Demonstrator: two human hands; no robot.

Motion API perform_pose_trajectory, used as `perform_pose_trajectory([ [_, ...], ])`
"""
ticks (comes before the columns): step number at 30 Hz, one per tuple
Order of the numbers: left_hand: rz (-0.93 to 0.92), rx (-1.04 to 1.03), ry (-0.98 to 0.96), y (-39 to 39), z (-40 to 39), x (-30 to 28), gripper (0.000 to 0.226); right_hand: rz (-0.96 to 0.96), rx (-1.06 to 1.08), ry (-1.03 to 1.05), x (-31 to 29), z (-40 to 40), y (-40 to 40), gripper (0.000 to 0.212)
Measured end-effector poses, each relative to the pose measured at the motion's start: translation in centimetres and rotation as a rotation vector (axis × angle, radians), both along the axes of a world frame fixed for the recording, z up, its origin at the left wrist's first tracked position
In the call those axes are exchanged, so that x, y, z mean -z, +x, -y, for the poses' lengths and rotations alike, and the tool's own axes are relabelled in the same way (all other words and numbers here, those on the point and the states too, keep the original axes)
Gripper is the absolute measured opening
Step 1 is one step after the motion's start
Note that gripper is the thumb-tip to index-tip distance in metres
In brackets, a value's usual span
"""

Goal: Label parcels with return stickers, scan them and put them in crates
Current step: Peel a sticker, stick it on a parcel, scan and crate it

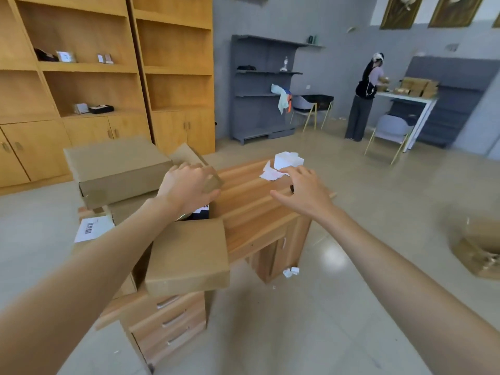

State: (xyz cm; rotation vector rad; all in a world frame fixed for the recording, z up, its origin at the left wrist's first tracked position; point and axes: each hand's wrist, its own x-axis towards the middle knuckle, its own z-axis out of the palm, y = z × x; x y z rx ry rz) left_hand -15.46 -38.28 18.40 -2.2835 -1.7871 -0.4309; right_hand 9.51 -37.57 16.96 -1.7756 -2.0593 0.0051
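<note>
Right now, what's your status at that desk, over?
Left hand gripping small brown cardboard box. Right hand open above wooden desk, reaching toward white paper stickers. Nothing in the way.

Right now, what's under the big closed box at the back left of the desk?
The big closed box rests on another cardboard box. Below that, a white barcode label shows; the rest is covered.
</note>
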Motion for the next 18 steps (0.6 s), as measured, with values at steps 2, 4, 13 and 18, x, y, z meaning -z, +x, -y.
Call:
perform_pose_trajectory([
  [2,0.012,0.025,0.005,1.3,-3.0,-0.1,0.050,-0.004,0.022,0.005,0.3,-2.3,1.4,0.060],
  [4,0.012,0.049,-0.009,2.5,-6.3,0.0,0.050,0.008,0.049,0.013,0.6,-4.7,2.7,0.060],
  [13,0.000,0.115,-0.017,7.0,-23.2,-0.6,0.055,0.087,0.122,0.046,-1.2,-19.0,7.0,0.059],
  [18,0.028,0.119,-0.002,7.7,-31.4,-1.5,0.054,0.047,0.123,0.057,-1.8,-26.6,7.9,0.058],
])
